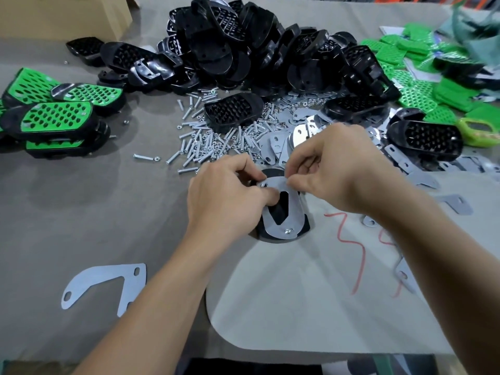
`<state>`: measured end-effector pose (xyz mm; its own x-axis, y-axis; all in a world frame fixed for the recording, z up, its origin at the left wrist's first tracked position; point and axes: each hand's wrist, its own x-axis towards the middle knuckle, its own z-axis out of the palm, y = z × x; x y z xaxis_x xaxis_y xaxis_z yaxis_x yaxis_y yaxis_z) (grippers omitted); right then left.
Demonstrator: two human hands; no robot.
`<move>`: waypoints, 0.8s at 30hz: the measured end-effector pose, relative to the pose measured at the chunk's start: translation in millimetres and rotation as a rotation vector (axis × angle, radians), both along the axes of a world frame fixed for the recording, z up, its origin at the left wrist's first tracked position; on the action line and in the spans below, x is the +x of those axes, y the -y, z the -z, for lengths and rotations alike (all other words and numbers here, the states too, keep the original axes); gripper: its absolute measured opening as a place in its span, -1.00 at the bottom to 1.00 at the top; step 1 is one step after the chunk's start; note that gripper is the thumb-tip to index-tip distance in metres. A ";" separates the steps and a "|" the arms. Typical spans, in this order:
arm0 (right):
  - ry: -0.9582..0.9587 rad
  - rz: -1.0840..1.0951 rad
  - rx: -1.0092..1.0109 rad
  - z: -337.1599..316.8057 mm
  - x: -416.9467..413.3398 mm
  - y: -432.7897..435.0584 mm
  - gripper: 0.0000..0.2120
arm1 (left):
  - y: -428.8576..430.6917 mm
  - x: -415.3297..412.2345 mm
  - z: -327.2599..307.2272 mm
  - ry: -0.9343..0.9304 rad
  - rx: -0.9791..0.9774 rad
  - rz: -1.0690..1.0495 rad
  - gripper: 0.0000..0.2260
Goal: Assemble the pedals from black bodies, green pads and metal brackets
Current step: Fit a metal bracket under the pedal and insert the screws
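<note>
A black pedal body lies face down in the middle of the table with a metal bracket laid on top. A screw head shows at the bracket's near end. My left hand grips the pedal and bracket from the left, thumb on the bracket. My right hand pinches at the bracket's far end; what its fingertips hold is hidden. Behind them lie loose screws and nuts, a heap of black bodies, green pads at the right, and loose brackets.
Finished green-and-black pedals are stacked at the left. One loose bracket lies near the front left, others at the right. A cardboard box stands at the back left. A pale cloth with red marks covers the near table.
</note>
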<state>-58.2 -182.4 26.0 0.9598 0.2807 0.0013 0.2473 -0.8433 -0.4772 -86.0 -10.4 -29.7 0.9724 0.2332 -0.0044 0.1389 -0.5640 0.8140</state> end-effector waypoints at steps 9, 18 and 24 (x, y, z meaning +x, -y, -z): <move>0.091 -0.004 -0.072 4.5 -10.9 -1.0 -0.90 | 0.9 -6.4 0.7 0.137 0.071 0.106 -0.82; 0.170 -0.015 -0.076 6.7 -13.9 -0.7 -0.91 | 1.2 -7.0 -0.2 0.126 0.135 0.121 -0.88; 0.119 -0.031 -0.113 3.6 -11.6 -4.1 -0.85 | 0.8 -7.0 -2.0 0.104 0.120 0.125 -0.89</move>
<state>-69.8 -178.3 22.4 0.9457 0.3147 0.0808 0.3228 -0.8810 -0.3459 -92.9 -11.2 -27.7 0.9876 0.1038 0.1179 -0.0191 -0.6654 0.7462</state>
